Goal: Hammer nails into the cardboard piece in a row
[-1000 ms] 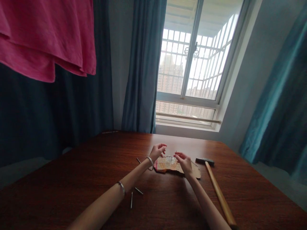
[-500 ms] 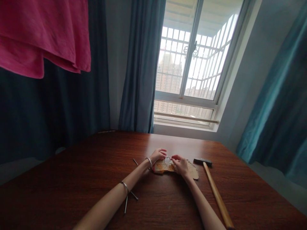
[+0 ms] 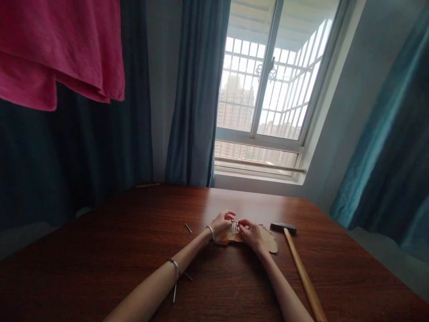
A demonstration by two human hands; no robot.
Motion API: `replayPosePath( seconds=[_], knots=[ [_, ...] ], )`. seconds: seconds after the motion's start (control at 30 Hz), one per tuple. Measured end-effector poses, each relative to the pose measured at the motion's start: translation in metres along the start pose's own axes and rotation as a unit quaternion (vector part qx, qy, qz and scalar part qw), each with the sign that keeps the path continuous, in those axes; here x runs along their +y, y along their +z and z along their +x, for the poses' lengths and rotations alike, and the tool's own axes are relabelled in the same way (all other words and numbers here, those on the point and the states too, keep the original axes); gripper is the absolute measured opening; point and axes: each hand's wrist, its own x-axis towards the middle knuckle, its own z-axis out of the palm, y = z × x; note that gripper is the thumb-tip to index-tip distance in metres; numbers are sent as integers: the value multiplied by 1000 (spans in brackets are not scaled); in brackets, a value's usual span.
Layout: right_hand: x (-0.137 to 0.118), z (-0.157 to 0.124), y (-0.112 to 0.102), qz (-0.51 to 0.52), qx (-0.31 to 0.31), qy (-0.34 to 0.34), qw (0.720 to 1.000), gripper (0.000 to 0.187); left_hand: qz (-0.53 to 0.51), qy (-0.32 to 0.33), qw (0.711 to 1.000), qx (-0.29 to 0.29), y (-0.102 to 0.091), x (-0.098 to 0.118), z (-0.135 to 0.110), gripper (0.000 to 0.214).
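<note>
Left hand [image 3: 221, 222] and right hand [image 3: 250, 232], both curled, flank upright nails [image 3: 234, 225] on the dotted board [image 3: 270, 243] below; whether they're gripping, can't tell!

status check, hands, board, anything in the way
Left hand and right hand at the standing metal pins, grip unclear. Dotted board beneath them. Hammer lies to its right, apart from both hands.

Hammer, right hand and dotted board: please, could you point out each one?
Hammer [image 3: 301, 268]: head view, on the wooden handle.
Right hand [image 3: 251, 234]: head view, back of the hand.
Dotted board [image 3: 269, 242]: head view, tan end beside the right hand.
</note>
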Motion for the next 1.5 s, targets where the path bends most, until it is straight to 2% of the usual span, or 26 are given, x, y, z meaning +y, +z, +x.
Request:
replayPosePath(
  seconds=[0.5, 0.63, 0.83, 1.07, 1.23, 1.5],
  knots=[
    [0, -1, 0, -10, 4, -7, 1000, 20, 19, 12, 1000, -3, 0, 2, -4, 39],
    [1, -2, 2, -22, 2, -11, 1000, 21, 55, 40, 998, -9, 0, 4, -5, 37],
    [5, -3, 4, -50, 5, -18, 999, 18, 98, 84, 991, -47, 2, 7, -10, 36],
    [1, -5, 2, -71, -5, -29, 997, 20, 185, 105, 977, -6, 11, 10, -14, 29],
    [0, -6, 1, -79, -8, -33, 996, 20, 194, 84, 977, 20, 14, 6, -10, 29],
    [-7, -9, -1, -83, -19, -25, 996, 20, 170, 62, 984, 10, 14, 6, -8, 30]
  ],
)
